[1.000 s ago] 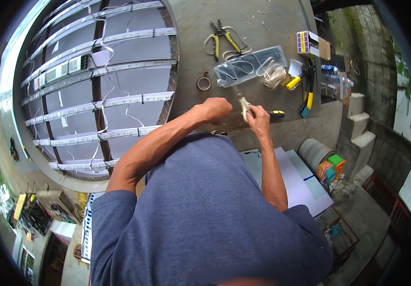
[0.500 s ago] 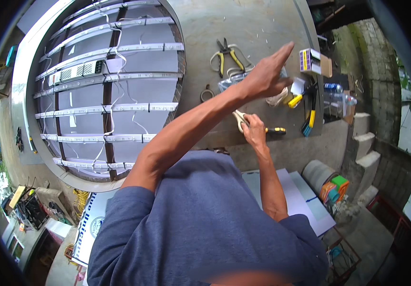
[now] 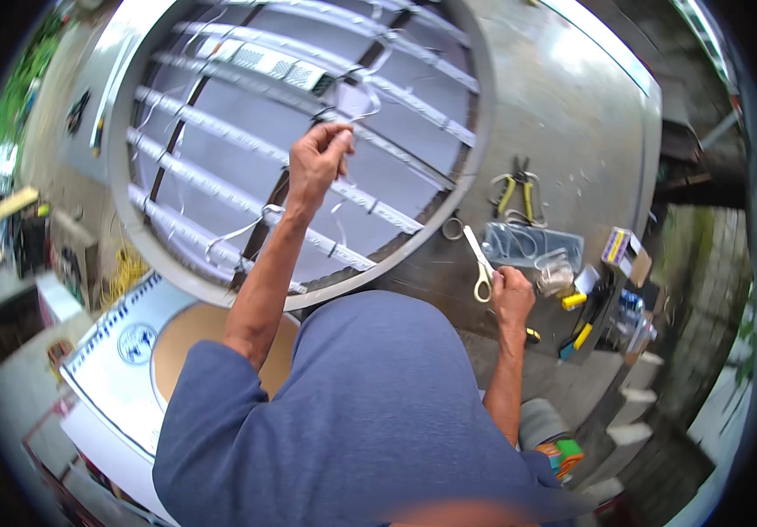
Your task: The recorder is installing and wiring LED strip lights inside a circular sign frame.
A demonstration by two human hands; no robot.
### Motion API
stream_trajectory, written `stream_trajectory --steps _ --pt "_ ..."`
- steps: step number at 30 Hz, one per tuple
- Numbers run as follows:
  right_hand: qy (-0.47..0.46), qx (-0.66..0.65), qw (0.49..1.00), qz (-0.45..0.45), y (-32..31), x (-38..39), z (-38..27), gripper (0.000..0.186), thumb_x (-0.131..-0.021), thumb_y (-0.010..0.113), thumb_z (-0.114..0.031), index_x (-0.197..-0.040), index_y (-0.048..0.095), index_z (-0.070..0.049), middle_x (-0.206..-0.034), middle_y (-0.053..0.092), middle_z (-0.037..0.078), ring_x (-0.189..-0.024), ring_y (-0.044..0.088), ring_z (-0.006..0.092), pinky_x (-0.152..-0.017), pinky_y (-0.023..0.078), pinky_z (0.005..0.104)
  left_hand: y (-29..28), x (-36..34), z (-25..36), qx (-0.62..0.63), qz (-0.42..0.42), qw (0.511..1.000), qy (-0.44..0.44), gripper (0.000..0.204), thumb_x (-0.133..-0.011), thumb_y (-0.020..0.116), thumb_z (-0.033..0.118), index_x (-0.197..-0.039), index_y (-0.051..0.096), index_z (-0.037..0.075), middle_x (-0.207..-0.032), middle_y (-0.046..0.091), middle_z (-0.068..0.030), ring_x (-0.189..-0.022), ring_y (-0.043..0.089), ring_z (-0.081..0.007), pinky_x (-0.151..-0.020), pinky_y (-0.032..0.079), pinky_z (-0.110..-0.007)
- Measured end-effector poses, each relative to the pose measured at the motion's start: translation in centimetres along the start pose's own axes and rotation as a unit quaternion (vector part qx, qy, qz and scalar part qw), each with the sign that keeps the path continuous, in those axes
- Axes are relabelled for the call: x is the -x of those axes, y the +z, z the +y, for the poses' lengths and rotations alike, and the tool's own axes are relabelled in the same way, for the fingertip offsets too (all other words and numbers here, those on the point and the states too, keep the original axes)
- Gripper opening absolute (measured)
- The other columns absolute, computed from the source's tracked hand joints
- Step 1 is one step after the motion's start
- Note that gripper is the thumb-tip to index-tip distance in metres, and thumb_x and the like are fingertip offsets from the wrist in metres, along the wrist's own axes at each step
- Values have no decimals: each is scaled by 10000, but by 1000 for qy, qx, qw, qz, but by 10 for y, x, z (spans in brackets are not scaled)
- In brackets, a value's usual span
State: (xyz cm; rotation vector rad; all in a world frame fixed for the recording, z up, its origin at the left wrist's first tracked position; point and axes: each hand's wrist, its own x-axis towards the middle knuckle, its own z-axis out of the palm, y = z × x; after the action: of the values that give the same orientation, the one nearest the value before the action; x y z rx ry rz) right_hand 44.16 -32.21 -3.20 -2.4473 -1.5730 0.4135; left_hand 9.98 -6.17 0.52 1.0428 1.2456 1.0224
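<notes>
My left hand point(image 3: 320, 164) is raised over the round frame point(image 3: 122, 173) with LED strips point(image 3: 370, 201) and a power supply point(image 3: 264, 63). Its fingers are curled; what they hold, if anything, I cannot make out. A loose white wire point(image 3: 363, 104) is just above it. My right hand point(image 3: 511, 299) grips cream-handled scissors point(image 3: 482, 268) by the frame's right edge. Beside them lie a grey plastic package point(image 3: 523, 246), a bundle of pale cord point(image 3: 557, 272), yellow-handled pliers point(image 3: 516, 198) and a tape roll point(image 3: 453, 228).
The metal table point(image 3: 563, 114) also bears an open small box point(image 3: 624, 256) and yellow tools point(image 3: 584, 332). Below the frame lies a printed white sheet point(image 3: 115, 351) with a round tan board point(image 3: 181, 356). Concrete steps point(image 3: 638, 395) stand at right, yellow coiled cord point(image 3: 124, 274) at left.
My left hand swung right over the table, then moved back left over the round frame. The view has turned, shifting the frame right. The scissors stay in my right hand.
</notes>
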Motion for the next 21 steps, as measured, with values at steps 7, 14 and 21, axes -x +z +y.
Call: stream_trajectory --steps 7,14,21 --pt "-55 77 968 -234 -23 -92 -63 189 -878 710 -219 -968 753 -58 -881 724 212 -867 706 410 -786 554 478 -70 -38 5 31 160 987 7 224 -988 677 121 -1160 693 -20 -861 714 -68 -566 555 -50 -480 415 -187" --pt "-233 -230 945 -21 -48 -191 -241 119 -917 701 -67 -1010 728 2 -895 714 122 -754 693 217 -675 535 321 -68 -77 8 -8 150 989 -7 334 -956 705 99 -1238 659 -74 -1053 761 -146 -598 629 -68 -443 402 -183" --pt "-430 -221 875 -37 45 -299 -370 257 -904 713 -216 -1130 742 -97 -974 708 105 -844 700 289 -780 541 393 -56 -115 5 44 220 974 39 374 -926 725 51 -1253 627 -102 -1060 765 -166 -579 670 -90 -422 428 -178"
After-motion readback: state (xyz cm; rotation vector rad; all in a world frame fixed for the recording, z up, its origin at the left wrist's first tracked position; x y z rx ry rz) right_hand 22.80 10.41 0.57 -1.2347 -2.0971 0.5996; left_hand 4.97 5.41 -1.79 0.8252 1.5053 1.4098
